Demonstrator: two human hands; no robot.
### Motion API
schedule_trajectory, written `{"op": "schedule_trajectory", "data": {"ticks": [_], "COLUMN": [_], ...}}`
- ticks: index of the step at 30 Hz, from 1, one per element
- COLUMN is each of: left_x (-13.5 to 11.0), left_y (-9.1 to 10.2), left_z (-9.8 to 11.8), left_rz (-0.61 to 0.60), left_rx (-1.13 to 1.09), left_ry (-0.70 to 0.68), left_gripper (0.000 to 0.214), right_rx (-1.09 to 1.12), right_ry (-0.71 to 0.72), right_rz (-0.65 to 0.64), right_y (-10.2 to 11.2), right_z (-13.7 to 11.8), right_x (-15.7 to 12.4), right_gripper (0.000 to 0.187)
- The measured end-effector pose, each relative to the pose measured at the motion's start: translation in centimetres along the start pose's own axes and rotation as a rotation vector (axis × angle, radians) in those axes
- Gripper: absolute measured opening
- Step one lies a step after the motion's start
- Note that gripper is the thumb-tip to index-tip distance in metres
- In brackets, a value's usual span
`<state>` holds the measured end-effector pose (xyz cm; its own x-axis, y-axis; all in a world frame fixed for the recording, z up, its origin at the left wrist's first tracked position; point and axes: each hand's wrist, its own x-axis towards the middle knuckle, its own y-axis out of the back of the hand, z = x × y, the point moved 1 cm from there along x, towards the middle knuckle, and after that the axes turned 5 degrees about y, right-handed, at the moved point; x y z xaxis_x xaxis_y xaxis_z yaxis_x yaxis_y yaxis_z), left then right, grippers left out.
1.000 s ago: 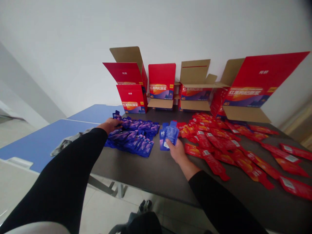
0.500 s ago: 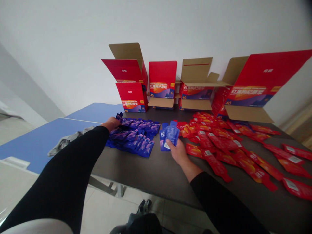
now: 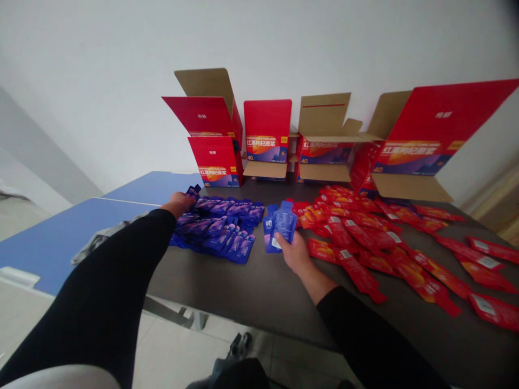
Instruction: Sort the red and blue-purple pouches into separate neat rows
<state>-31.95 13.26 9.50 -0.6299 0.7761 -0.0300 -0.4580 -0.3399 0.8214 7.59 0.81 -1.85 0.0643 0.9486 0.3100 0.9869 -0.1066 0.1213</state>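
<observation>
My right hand [image 3: 297, 254] is closed round a blue pouch [image 3: 284, 222], its thumb across the front and the spouted end pointing up. Behind that one, a second blue pouch [image 3: 268, 232] with white lettering shows at the left. At the far left end of the blue pile, my left hand [image 3: 180, 202] is closed on a dark blue pouch [image 3: 193, 190] whose end sticks out past the fingers. Rows of overlapping blue pouches [image 3: 239, 246] lie between my hands. To the right of my right hand spreads a loose heap of red pouches [image 3: 360, 229].
Several red printed cartons with raised flaps line the wall, among them a left carton [image 3: 213, 162], a middle carton [image 3: 267, 132] and a wide-flapped right carton [image 3: 421, 135]. A grey cloth [image 3: 97, 243] lies on the blue tabletop [image 3: 52, 229], left of the dark tabletop [image 3: 227, 286].
The view has shifted slightly, so the cartons and blue pile appear a little further left. Both hands keep nearly the same places and grips.
</observation>
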Motion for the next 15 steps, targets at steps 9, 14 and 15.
{"op": "schedule_trajectory", "data": {"ticks": [9,14,15], "left_x": [0.9,0.9,0.9], "left_y": [0.1,-0.7,-0.9], "left_z": [0.2,0.2,0.3], "left_rz": [0.064,-0.028,-0.037], "left_rx": [0.131,0.083,0.095], "left_ry": [0.007,0.072,0.071], "left_gripper": [0.028,0.030,0.030], "right_rx": [-0.002,0.008,0.007], "right_ry": [0.023,0.028,0.027], "right_rz": [-0.022,-0.027,-0.029], "right_y": [0.0,0.0,0.0], "right_z": [0.0,-0.2,-0.3], "right_x": [0.0,-0.1,-0.1], "right_gripper": [0.041,0.040,0.039]}}
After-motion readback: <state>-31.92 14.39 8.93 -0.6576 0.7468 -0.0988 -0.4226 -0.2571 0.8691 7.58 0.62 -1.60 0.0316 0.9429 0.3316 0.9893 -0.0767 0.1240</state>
